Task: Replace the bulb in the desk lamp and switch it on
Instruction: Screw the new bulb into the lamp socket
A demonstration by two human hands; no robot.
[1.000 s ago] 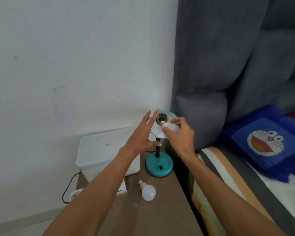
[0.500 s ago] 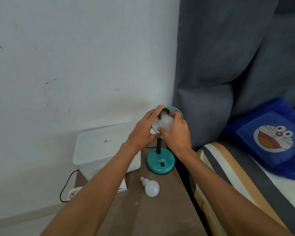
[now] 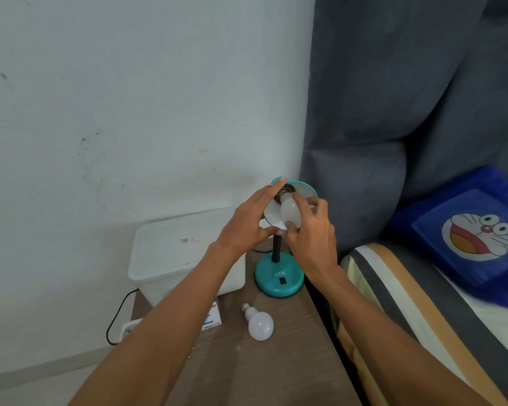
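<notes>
Two hands (image 3: 248, 227) at lamp shade (image 3: 304, 191); right fingers (image 3: 301, 205) pinch bulb (image 3: 289, 213).

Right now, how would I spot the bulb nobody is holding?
Find the brown table against the wall, then the teal lamp on it. In front of its base lies a white bulb on its side, untouched, unlike the bulb held at the lamp's shade.
</notes>
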